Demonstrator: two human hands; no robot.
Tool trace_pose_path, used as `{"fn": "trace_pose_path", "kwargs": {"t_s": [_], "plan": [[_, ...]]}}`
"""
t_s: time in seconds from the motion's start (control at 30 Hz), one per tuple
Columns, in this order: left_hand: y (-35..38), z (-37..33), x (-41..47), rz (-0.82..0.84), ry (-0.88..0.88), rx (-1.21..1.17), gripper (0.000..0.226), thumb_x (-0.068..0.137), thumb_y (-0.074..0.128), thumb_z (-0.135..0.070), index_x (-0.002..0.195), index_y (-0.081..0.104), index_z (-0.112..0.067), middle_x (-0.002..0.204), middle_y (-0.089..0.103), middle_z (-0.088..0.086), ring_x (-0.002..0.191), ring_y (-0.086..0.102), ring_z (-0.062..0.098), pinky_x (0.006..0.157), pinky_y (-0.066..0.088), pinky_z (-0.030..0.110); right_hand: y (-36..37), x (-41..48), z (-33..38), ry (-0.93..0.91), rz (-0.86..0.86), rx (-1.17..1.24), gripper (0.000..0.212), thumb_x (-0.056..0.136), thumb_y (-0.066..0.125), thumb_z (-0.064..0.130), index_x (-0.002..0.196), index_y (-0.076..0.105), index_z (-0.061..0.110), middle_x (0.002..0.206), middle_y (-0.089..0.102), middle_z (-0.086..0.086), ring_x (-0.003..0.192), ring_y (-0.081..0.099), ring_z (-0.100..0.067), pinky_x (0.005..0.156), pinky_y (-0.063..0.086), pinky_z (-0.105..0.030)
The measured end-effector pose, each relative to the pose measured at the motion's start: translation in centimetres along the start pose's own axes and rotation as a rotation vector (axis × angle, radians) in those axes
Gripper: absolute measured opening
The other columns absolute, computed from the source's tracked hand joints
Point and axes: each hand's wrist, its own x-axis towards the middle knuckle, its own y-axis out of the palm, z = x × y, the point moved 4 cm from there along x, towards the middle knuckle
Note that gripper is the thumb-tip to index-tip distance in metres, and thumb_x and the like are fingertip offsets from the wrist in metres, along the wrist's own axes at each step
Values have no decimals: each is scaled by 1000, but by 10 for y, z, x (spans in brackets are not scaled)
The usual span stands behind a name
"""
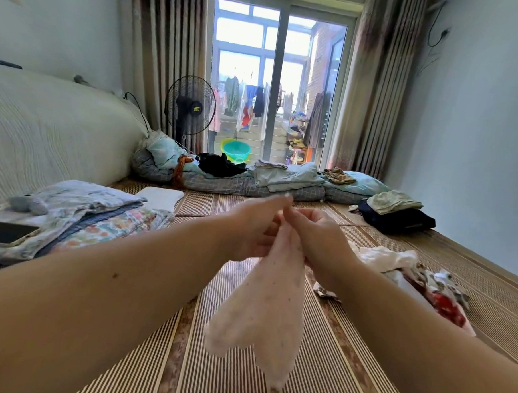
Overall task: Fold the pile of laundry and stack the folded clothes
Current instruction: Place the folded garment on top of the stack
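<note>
Pinching its top, fingers (274,201) of the left hand (250,230) and right hand (319,239) dangle a pale garment (264,309) (speckled) beneath them.

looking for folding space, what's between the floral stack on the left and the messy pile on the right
The left hand and right hand hold up a pale pink garment over otherwise bare striped mat, in the head view.

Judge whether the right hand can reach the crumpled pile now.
Likely not yet: the right hand and left hand both hold the pink garment. The path to the crumpled pile looks free once it lets go.
</note>
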Motion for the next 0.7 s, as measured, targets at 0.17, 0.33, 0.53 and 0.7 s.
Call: {"fn": "trace_pose_path", "kwargs": {"t_s": [0.17, 0.33, 0.53, 0.7], "plan": [[-14, -18, -16, 6, 205, 489, 48, 86, 53, -59, 114, 66, -23, 102, 66, 0, 89, 61, 15, 72, 48, 26, -16, -7, 14, -166, 102, -276, 14, 85, 69, 12, 94, 67, 23, 90, 70, 1, 87, 67, -16, 79, 56, -33], [-37, -11, -6, -138, 337, 735, 94, 59, 80, -57, 141, 37, -38, 141, 42, 4, 122, 48, 22, 101, 42, 38, -21, 3, 19, -67, 185, -104, 33, 84, 48, -10, 100, 68, 11, 99, 66, -13, 90, 60, -25, 90, 50, -45], [-45, 25, 37, 74, 145, 517, 29, 73, 74, -29, 99, 70, -15, 106, 71, 7, 105, 65, 25, 100, 48, 48, -30, 26, 8, -43, 266, -256, 32, 86, 54, -7, 101, 69, 17, 110, 68, -15, 103, 64, -29, 98, 50, -48], [-46, 35, 78, -122, 147, 742, 13, 85, 65, -34, 83, 68, -21, 89, 69, -1, 83, 64, 15, 71, 52, 27, -33, 67, -20, -81, 138, -845, 13, 88, 57, 13, 86, 69, 8, 80, 65, -6, 80, 58, -23, 64, 45, -29]]}}
